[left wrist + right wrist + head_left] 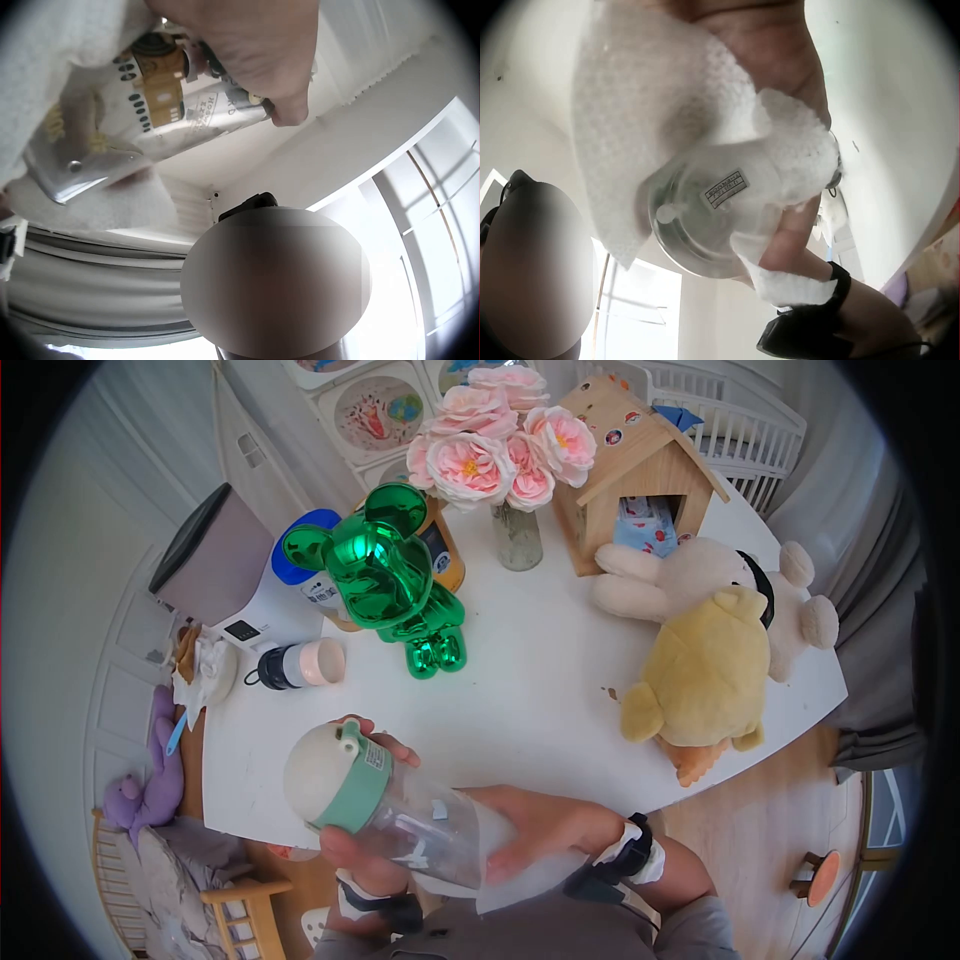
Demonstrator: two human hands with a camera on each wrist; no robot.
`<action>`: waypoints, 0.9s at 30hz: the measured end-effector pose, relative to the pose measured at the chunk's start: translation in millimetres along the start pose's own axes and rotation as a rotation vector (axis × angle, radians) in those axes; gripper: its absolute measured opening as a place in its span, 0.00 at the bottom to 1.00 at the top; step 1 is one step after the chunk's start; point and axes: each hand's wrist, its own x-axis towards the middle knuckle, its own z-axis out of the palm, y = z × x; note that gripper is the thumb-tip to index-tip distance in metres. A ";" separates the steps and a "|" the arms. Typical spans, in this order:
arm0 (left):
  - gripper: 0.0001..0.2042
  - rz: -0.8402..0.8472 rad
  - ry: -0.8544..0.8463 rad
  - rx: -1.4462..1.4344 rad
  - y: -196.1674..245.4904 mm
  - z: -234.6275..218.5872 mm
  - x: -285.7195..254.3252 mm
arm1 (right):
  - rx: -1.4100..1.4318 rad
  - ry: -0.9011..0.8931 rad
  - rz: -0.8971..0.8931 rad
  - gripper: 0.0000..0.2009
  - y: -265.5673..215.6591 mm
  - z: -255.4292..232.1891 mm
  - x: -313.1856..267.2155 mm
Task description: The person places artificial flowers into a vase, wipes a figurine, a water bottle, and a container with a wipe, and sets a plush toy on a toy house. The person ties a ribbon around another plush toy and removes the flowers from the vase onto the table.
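A clear drinking bottle [425, 830] with a green collar and a pale domed lid lies tilted above the table's near edge. My left hand [362, 865] grips it by the lid end, thumb on the near side and fingers on the far side. At the base end, my right hand [550, 822] holds a white textured wipe [530, 875] against the bottle's wall. In the right wrist view the wipe [630, 127] drapes around the clear base [705, 232]. Printed brown pictures show on the bottle wall [165, 112] in the left wrist view.
On the white table [530, 690] stand a shiny green bear figure [385, 575], a pink-and-black cup [300, 663], a vase [517, 538] of pink flowers and a wooden house [640, 470]. Plush toys [710, 670] lie at the right. A grey-and-white appliance [225, 560] stands at the left.
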 end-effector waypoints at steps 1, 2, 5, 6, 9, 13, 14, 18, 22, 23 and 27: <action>0.41 0.086 -0.004 -0.013 -3.1 -3.7 1.2 | 0.037 -0.002 0.065 0.43 3.4 -0.8 0.3; 0.42 0.118 0.025 0.012 -5.7 -9.1 3.5 | 0.040 -0.005 0.064 0.43 3.1 3.1 0.7; 0.43 0.299 0.168 0.101 -11.9 -10.0 2.5 | 0.221 0.333 0.040 0.41 11.2 16.6 4.6; 0.46 0.329 0.208 0.136 -10.9 -5.6 -1.4 | 0.352 0.386 -0.057 0.39 26.6 17.6 10.1; 0.50 0.625 0.055 0.413 -24.0 -19.0 -9.8 | 0.546 0.543 -0.154 0.31 24.6 25.2 26.4; 0.58 0.758 -0.402 0.501 -5.7 -20.4 -22.4 | 0.839 0.627 -0.130 0.27 26.1 19.7 36.4; 0.60 0.848 -0.450 0.378 -16.0 -11.9 -20.9 | 0.879 0.670 -0.125 0.28 28.9 17.3 37.6; 0.61 0.664 -0.626 0.485 -8.8 -12.7 -31.0 | 0.640 0.805 -0.124 0.29 35.2 13.0 29.1; 0.61 0.671 -0.609 0.500 -10.6 -7.7 -25.2 | 0.364 0.941 -0.126 0.28 33.5 18.2 26.2; 0.59 0.725 -0.562 0.517 -16.3 -10.4 -22.9 | 0.303 0.991 -0.151 0.27 35.4 21.0 27.4; 0.55 0.762 -0.364 0.554 -31.5 -24.9 -1.6 | 0.134 1.044 -0.281 0.24 44.8 34.7 30.4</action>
